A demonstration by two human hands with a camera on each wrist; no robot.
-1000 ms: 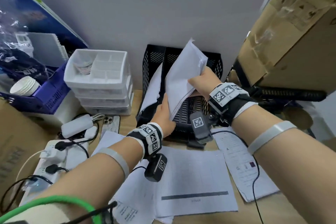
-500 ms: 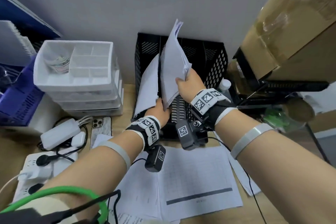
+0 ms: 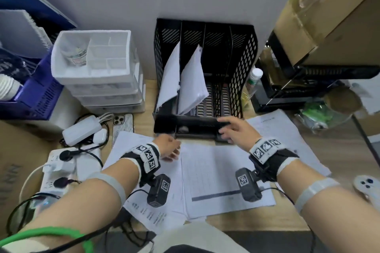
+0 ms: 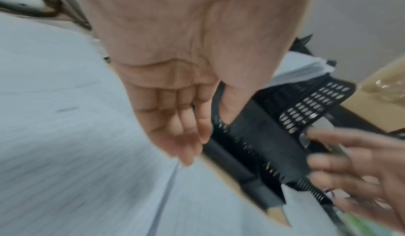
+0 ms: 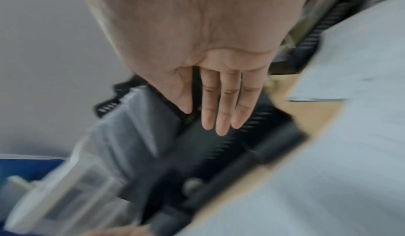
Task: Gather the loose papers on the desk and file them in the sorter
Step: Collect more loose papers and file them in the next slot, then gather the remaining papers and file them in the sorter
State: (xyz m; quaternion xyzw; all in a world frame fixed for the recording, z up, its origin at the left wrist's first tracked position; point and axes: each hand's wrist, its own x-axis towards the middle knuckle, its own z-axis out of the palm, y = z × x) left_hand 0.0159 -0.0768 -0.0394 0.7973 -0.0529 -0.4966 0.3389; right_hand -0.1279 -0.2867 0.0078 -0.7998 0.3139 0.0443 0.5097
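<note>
A black mesh sorter (image 3: pixel 242 80) stands against the wall. Its two left slots each hold a leaning white paper stack (image 3: pixel 192 82), the other sheet (image 3: pixel 169 76) beside it. Loose printed papers (image 3: pixel 222 178) lie on the desk in front, with more (image 3: pixel 287 135) to the right. My left hand (image 3: pixel 170 148) hovers open just above the papers by the sorter's front left corner. My right hand (image 3: pixel 232 129) is open with spread fingers at the sorter's front edge. Both wrist views are blurred; the left hand (image 4: pixel 186 132) and right hand (image 5: pixel 219 115) show straight, empty fingers.
A stack of white divided trays (image 3: pixel 94 68) stands left of the sorter. A phone (image 3: pixel 123 125), a power bank (image 3: pixel 82 130) and a power strip (image 3: pixel 59 168) with cables lie at the left. Cardboard boxes (image 3: pixel 329 12) tower at the right, a small bottle (image 3: pixel 255 80) beside the sorter.
Both hands let go of the paper stack, which now stands in the sorter's second slot. They have drawn back and down to the sorter's front edge. The head view tilted down.
</note>
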